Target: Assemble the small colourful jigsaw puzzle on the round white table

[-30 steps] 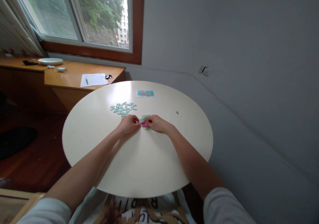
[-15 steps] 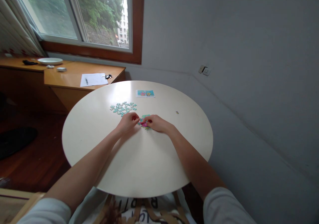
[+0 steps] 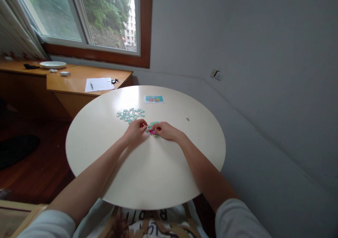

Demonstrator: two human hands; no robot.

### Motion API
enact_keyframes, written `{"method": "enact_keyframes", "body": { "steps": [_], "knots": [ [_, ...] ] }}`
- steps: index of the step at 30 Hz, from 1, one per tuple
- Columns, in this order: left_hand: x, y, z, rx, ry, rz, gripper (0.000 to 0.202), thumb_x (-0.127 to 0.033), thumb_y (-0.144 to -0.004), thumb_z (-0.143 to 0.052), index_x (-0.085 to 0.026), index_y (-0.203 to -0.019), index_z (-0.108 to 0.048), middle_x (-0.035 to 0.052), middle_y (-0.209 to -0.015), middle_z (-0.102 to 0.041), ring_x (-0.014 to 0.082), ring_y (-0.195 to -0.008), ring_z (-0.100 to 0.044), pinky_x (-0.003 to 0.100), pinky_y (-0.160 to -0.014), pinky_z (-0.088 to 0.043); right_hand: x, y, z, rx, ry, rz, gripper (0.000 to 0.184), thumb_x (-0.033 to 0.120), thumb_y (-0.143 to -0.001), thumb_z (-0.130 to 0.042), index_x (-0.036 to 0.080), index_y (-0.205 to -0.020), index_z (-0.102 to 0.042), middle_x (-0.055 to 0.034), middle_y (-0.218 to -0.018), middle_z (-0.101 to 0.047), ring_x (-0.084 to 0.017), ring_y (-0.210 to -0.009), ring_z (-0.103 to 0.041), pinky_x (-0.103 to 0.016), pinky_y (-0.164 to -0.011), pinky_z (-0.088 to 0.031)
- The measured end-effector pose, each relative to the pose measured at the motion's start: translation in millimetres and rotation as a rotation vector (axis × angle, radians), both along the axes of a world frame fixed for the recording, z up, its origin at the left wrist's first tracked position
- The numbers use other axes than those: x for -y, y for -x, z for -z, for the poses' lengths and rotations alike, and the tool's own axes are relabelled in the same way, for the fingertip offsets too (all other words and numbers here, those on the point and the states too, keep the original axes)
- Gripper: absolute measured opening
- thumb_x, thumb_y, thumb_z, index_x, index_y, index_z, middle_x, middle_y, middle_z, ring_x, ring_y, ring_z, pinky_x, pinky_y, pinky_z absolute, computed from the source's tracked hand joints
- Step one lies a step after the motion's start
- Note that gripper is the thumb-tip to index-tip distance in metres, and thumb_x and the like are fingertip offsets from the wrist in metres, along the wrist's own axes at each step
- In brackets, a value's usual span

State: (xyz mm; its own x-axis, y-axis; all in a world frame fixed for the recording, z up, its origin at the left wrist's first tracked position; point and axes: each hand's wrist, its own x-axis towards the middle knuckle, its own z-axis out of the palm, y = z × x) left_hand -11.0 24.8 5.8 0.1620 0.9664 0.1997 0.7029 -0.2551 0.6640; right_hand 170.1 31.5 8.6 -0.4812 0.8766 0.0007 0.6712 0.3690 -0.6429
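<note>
A small, partly joined jigsaw puzzle [image 3: 152, 132] in pink, teal and green lies between my hands on the round white table [image 3: 148, 174]. My left hand [image 3: 136, 128] is closed in a pinch at the puzzle's left edge, on what looks like a jigsaw piece mostly hidden by the fingers. From the right, my right hand [image 3: 165, 130] curls over the joined part, its thumb and fingers gripping it and covering some of it. Loose teal jigsaw pieces [image 3: 130, 114] are spread just beyond my left hand.
Toward the table's far side lies a picture card [image 3: 154, 99] with colourful figures. One stray piece [image 3: 187, 119] sits off to the right. Behind, a wooden desk [image 3: 76, 83] holds paper [image 3: 99, 84], keys [image 3: 115, 81] and a white plate [image 3: 53, 65]. A wall borders the right.
Both hands stay nearly in place over the puzzle. Only a very slight shift of the left fingers shows.
</note>
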Motion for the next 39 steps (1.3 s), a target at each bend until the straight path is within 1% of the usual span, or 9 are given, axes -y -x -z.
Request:
{"method": "enact_keyframes", "body": {
  "steps": [6,10,16,23,39],
  "knots": [
    [-1,0,2.6,-0.009,0.003,-0.011,0.023,-0.021,-0.07,-0.045,-0.016,-0.074,-0.066,0.0006,-0.061,-0.058,0.0149,-0.062,-0.052,0.026,-0.057,-0.036,0,0,-0.2,-0.001,0.003,-0.002,0.028,0.011,-0.077,-0.05,0.016,-0.092,-0.072,0.0028,-0.061,-0.05,-0.008,-0.057,-0.038,-0.022,-0.057,-0.029],
    [-1,0,4.5,-0.037,0.008,0.006,0.024,-0.021,-0.071,-0.045,-0.016,-0.076,-0.068,0.001,-0.063,-0.06,0.0151,-0.063,-0.053,0.026,-0.059,-0.037,1,0,-0.7,0.006,-0.014,-0.002,0.027,0.011,-0.077,-0.05,0.017,-0.092,-0.072,0.0031,-0.06,-0.049,-0.007,-0.056,-0.038,-0.022,-0.057,-0.029],
    [-3,1,7.6,-0.077,0.02,0.032,0.022,-0.023,-0.072,-0.049,-0.015,-0.076,-0.069,0.0027,-0.065,-0.064,0.0162,-0.065,-0.055,0.026,-0.06,-0.038,0,-1,0.6,0.014,-0.016,-0.005,0.028,0.01,-0.077,-0.05,0.016,-0.093,-0.072,0.0033,-0.06,-0.049,-0.007,-0.057,-0.038,-0.021,-0.057,-0.029],
    [-4,2,10.1,-0.165,0.023,0.048,0.019,-0.023,-0.07,-0.051,-0.016,-0.076,-0.068,0.0028,-0.068,-0.065,0.017,-0.067,-0.057,0.026,-0.061,-0.039,-1,-1,2.3,0.007,-0.024,-0.021,0.027,0.01,-0.077,-0.051,0.017,-0.092,-0.072,0.0037,-0.059,-0.048,-0.007,-0.057,-0.039,-0.021,-0.057,-0.029],
    [-3,2,9.6,-0.232,0.027,0.053,0.018,-0.021,-0.073,-0.052,-0.018,-0.079,-0.068,0.0029,-0.074,-0.068,0.0173,-0.071,-0.059,0.026,-0.063,-0.04,1,0,-1.1,0.01,-0.014,-0.01,0.026,0.01,-0.078,-0.051,0.017,-0.091,-0.072,0.0035,-0.061,-0.048,-0.007,-0.056,-0.039,-0.021,-0.057,-0.03]
  ]
}}
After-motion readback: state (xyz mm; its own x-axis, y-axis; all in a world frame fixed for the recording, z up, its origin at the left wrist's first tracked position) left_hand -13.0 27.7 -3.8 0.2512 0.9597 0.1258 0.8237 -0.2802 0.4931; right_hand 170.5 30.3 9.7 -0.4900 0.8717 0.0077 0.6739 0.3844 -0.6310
